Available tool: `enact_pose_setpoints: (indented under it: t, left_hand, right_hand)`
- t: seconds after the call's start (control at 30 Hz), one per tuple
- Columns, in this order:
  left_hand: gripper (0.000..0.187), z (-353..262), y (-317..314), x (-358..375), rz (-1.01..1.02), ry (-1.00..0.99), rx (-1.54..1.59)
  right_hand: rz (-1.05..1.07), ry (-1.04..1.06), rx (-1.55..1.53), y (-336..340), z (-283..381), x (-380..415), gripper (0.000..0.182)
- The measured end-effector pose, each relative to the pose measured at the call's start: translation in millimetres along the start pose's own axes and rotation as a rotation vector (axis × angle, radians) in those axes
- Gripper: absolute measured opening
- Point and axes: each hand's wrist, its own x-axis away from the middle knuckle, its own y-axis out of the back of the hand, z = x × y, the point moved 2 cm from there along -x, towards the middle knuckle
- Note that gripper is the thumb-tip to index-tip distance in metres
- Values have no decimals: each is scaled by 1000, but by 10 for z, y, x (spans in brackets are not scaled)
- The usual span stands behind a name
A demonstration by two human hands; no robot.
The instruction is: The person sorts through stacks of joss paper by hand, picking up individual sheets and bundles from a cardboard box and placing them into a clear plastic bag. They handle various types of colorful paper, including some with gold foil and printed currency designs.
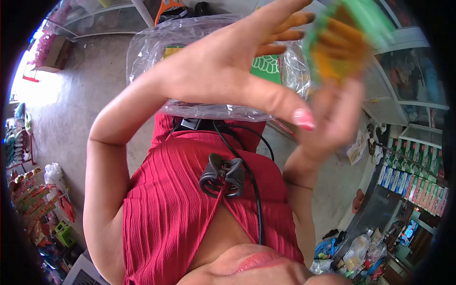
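Note:
My left hand (228, 71) is raised in front of my chest with its fingers apart and the pink-nailed thumb stretched out. It holds nothing. My right hand (330, 118) grips a green and orange packet (339, 52) held up at the upper right. Motion blurs the packet and that hand, so any print is unreadable. Beyond my left hand, a large clear plastic bag (147, 45) lies over my lap, and a green packet with white line drawings (267, 66) shows in it. My left arm hides part of the bag.
A black claw clip (222, 175) hangs at my neckline, with a black cable (254, 190) running beside it. Glass display cases (408, 71) and stacked boxes (415, 154) stand on the right. Several packaged goods (35, 190) line the left. Grey floor (95, 76) surrounds me.

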Motion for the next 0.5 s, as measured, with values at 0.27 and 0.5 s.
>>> enact_pose_setpoints:
  t: [0.27, 0.5]
  left_hand:
    - [40, -102, 375, 872, -573, 4, 272]
    - [38, -20, 624, 1694, -430, -146, 607]
  right_hand:
    - [-38, 95, 188, -91, 50, -133, 37]
    - [-63, -501, -493, 1, -366, 306, 69]
